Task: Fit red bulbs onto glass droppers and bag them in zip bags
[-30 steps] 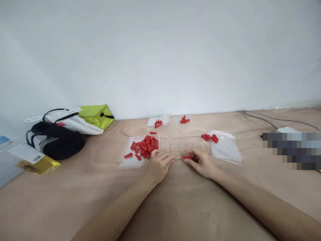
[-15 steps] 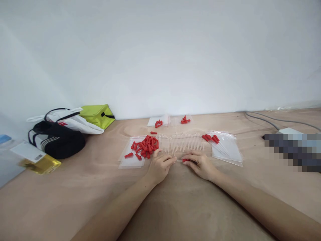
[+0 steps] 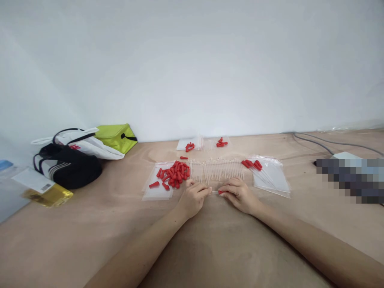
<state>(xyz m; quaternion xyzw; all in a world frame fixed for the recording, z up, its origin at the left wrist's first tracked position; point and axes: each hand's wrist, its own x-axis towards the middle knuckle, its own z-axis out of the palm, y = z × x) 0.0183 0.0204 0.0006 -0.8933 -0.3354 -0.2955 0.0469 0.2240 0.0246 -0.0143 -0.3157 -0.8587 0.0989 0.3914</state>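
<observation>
Between my hands a thin clear tube (image 3: 215,192) lies level, its right end at a red rubber bulb (image 3: 221,192). My left hand (image 3: 193,198) pinches the tube's left part. The fingers of my right hand (image 3: 238,195) are closed round the bulb and hide most of it. Just beyond them lies a row of clear tubes (image 3: 223,169). A heap of red bulbs (image 3: 177,174) rests left of the row, partly on clear plastic bags (image 3: 157,194). To the right, several tubes with red bulbs (image 3: 258,165) lie on more plastic bags (image 3: 277,176).
Near the wall are two small groups of red bulbs (image 3: 190,147) on bags. At the left stand a black bag (image 3: 75,168), a white bag (image 3: 105,148), a green bag (image 3: 114,138) and a gold packet (image 3: 57,195). Grey cables (image 3: 315,145) run at the right.
Both hands stay almost in place. Slightly less of the red bulb shows beside my right fingers, and my left fingers have shifted a little to the right.
</observation>
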